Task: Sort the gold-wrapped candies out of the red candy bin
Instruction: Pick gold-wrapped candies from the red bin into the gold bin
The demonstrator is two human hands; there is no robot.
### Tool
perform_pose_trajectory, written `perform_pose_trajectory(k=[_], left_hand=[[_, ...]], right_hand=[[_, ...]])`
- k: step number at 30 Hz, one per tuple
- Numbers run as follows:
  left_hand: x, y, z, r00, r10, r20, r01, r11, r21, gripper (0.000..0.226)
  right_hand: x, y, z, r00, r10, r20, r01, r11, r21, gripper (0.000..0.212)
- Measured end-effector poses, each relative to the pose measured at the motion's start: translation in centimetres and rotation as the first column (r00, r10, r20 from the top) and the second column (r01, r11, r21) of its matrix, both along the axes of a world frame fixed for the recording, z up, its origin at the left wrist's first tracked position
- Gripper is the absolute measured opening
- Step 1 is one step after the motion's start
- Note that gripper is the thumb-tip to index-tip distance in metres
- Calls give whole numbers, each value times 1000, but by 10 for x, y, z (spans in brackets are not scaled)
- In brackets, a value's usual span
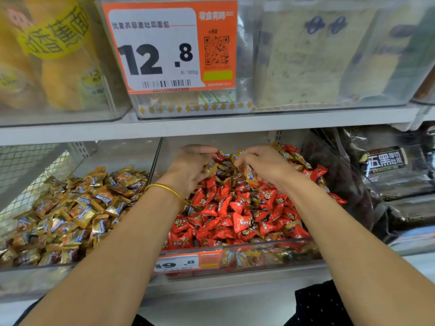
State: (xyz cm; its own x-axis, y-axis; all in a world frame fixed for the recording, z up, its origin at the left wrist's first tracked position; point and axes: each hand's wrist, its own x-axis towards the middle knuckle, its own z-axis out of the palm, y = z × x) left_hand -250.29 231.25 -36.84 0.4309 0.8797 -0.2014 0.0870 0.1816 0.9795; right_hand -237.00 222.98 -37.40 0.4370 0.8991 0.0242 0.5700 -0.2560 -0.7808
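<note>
Both hands are working the far end of the clear plastic bin heaped with red-wrapped candies (282, 241). Your right hand (266, 168) pinches a gold foil-wrapped candy with a blue label (250, 175) between thumb and fingers, lifted just off the heap. Your left hand (193, 168) is curled round a second gold candy (210, 169); whether more sit in the palm, I can't tell. More gold shows just beyond your right knuckles.

These pieces look light, crinkly and slick, so they'll likely squirt out of a loose hold. Pinch across the body or by a crimped wrapper end. The neighbouring bin of gold candies (70, 208) lies outside your left wrist.
</note>
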Motion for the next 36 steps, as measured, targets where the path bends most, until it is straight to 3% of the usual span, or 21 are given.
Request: perform_pose_trajectory(k=[2,4,6,8,10,12,15,18,21,25,27,30,32,33,35,36], left_hand=[[1,5,-5,969,1,-247,70,958,277,22],[3,11,-9,894,-31,-448,255,856,450,21],[4,16,-11,752,-95,-653,490,743,456,25],[5,18,-14,586,-101,-804,660,635,401,30],[4,19,-17,533,-89,-842,706,594,384,30],[3,18,-19,563,-73,-823,680,607,411,26],[1,18,-20,634,-25,-773,601,645,472,14],[-1,15,-20,607,-81,-790,634,649,421,20],[0,12,-19,549,-132,-825,684,638,353,39],[3,11,-17,527,-139,-839,707,619,342,34],[2,12,-17,571,-125,-811,682,623,384,23],[0,15,-16,758,-116,-642,496,743,450,19],[1,16,-13,876,-126,-466,330,861,386,18],[2,16,-12,916,-123,-382,257,911,323,17],[4,16,-11,959,-85,-270,148,964,220,16],[4,15,-10,968,-60,-244,111,974,197,16]], right_hand=[[1,4,-3,988,109,113,-103,993,-58,24],[0,9,-7,943,232,237,-191,964,-183,26],[-1,14,-12,870,328,368,-219,926,-308,36],[-3,16,-15,826,357,436,-220,917,-333,34],[-2,17,-17,842,309,443,-207,942,-264,19],[0,14,-15,899,229,374,-184,971,-153,5],[3,8,-5,984,133,115,-136,990,22,8],[3,2,3,996,8,-94,-3,999,52,9],[4,1,4,931,-171,-322,182,983,5,17],[6,0,5,854,-203,-478,253,967,41,13],[7,-1,6,833,-203,-515,255,967,31,12],[8,-2,5,775,-195,-601,248,969,7,8],[11,-1,6,800,-184,-571,239,971,21,12],[11,-1,6,861,-170,-479,212,977,35,16],[10,2,6,987,-83,-139,89,995,38,21],[8,3,5,999,-4,34,4,1000,8,24]])
